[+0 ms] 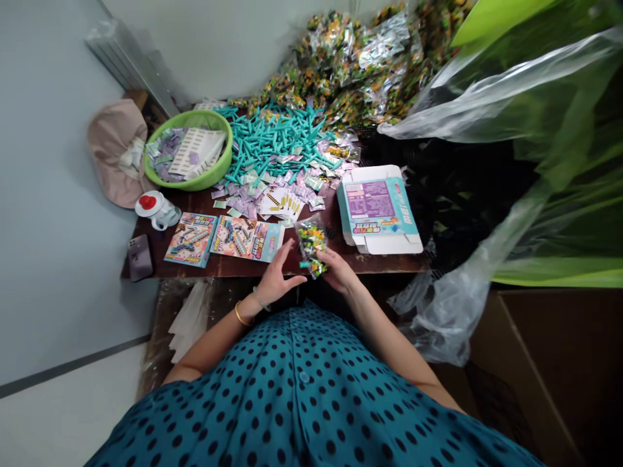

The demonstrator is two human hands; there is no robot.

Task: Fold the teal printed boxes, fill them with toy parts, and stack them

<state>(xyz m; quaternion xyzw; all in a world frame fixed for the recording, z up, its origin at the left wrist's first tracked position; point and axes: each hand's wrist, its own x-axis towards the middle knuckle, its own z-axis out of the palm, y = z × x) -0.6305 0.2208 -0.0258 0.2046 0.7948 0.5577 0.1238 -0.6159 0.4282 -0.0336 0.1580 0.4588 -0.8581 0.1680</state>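
My right hand (339, 270) grips a clear plastic bag of small coloured beads (311, 241), mostly green, orange and black, near the table's front edge. A small teal piece (305, 264) shows at the bag's lower left. Just left of the bag is my left hand (276, 277), thumb and fingers apart, holding nothing. Beyond it lie a printed box (250, 239) and a similar printed box (191, 239), both flat. To the right of the bag, an unfolded teal and purple carton (378, 207) rests with its white flaps out.
A green basin (195, 183) holds sachets and printed sheets. Teal sticks (277, 139) and small sachets (243, 202) are heaped mid-table, with cards (281, 203) in front. Bead bags (341, 71) pile up behind. A lidded mug (158, 211) and a phone (140, 257) sit left; plastic sheeting (452, 305) hangs right.
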